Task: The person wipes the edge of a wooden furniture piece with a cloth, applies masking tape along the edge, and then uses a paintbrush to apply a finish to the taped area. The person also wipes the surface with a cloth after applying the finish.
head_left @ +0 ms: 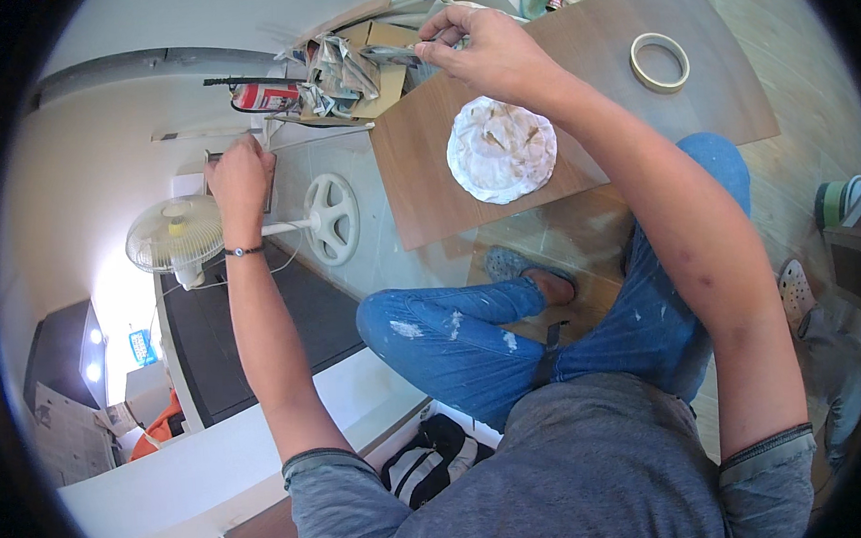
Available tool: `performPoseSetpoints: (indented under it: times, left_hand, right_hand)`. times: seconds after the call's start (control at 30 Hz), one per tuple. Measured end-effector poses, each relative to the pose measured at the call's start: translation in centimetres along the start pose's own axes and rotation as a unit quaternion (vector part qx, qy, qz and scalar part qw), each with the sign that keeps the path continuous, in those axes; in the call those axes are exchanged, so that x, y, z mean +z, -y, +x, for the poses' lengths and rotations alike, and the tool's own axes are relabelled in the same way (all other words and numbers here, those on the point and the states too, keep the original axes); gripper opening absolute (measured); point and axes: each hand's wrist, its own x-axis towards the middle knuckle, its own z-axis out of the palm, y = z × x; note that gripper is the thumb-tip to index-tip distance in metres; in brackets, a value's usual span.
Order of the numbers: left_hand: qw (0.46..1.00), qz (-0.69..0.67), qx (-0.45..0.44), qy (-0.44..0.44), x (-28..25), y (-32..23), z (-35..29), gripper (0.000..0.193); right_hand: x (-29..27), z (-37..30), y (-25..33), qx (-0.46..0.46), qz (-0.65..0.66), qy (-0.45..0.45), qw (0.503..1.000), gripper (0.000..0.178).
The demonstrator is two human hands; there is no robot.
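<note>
My right hand is raised over the far side of a brown wooden board, thumb and fingers brought together. A thin grey flat piece reaches left from its fingertips; its kind is unclear. Out to the left, my left hand is closed with the fingers curled in, and what it holds, if anything, is hidden. A dark-edged flat object shows just beside that hand. On the board lies a round, rumpled white mass with brownish marks on top. A roll of tape lies at the board's right part.
A cardboard box stuffed with crumpled paper stands beyond the board, next to a red fire extinguisher. A white fan and its round base are at the left. Near my body sits a black-and-white bag.
</note>
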Motion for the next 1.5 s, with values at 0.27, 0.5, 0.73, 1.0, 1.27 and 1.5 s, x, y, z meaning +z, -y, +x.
performPoseSetpoints:
  times: [0.27, 0.5, 0.73, 1.0, 1.27, 1.5]
  left_hand:
    - [0.997, 0.070, 0.009, -0.031, -1.4, 2.9, 5.4, 0.019]
    - [0.999, -0.012, -0.034, -0.010, -6.8, 4.9, 10.4, 0.024]
    - [0.979, -0.184, 0.034, -0.079, -10.1, 0.2, 16.8, 0.021]
    - [0.925, -0.350, 0.087, -0.120, -10.0, -11.7, 27.6, 0.019]
    - [0.882, -0.459, 0.053, -0.095, -7.2, -26.1, 35.1, 0.020]
    - [0.832, -0.554, -0.008, -0.005, 0.6, -37.1, 37.2, 0.013]
  right_hand:
    - [-0.3, 0.6, -0.4, 0.020, 0.005, -0.016, 1.000, 0.047]
    - [-1.2, 1.3, -0.7, 0.035, 0.042, -0.040, 0.998, 0.045]
    - [-0.5, 0.4, -0.4, -0.036, -0.016, -0.059, 0.997, 0.032]
    - [0.1, -4.0, 2.8, -0.158, -0.150, 0.097, 0.971, 0.031]
    - [-0.6, -6.7, 0.9, -0.111, -0.260, 0.347, 0.895, 0.035]
    - [-3.3, -8.2, 2.6, -0.082, -0.303, 0.393, 0.864, 0.039]
